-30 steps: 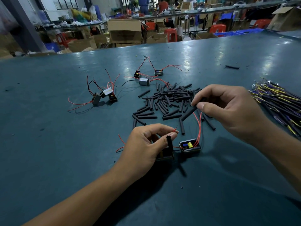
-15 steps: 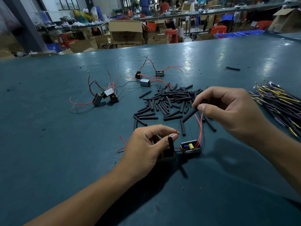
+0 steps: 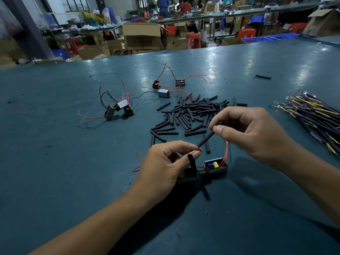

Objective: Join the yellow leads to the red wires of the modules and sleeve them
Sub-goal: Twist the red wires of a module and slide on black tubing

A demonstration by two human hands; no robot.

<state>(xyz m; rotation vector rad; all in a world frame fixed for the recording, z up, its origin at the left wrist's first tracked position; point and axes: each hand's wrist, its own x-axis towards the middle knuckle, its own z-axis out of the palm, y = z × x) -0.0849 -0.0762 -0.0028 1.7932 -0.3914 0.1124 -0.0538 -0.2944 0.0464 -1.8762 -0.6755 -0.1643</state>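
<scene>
On the teal table [image 3: 55, 181], a bundle of yellow leads [image 3: 312, 115] lies at the far right, well apart from the pile of black sleeves [image 3: 191, 115] just beyond the hands. The right hand [image 3: 253, 133] pinches one black sleeve [image 3: 207, 138] between curled thumb and forefinger, its lower end meeting the red wire tip [image 3: 198, 148]. The left hand [image 3: 165, 162] pinches that tip with curled fingers, a second sleeve [image 3: 192, 161] hanging below its fingertips beside an open module [image 3: 216, 165].

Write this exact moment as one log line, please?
step: sleeving | right hand: pinches black sleeve | left hand: pinches red wire at sleeve mouth | module: on table
</scene>
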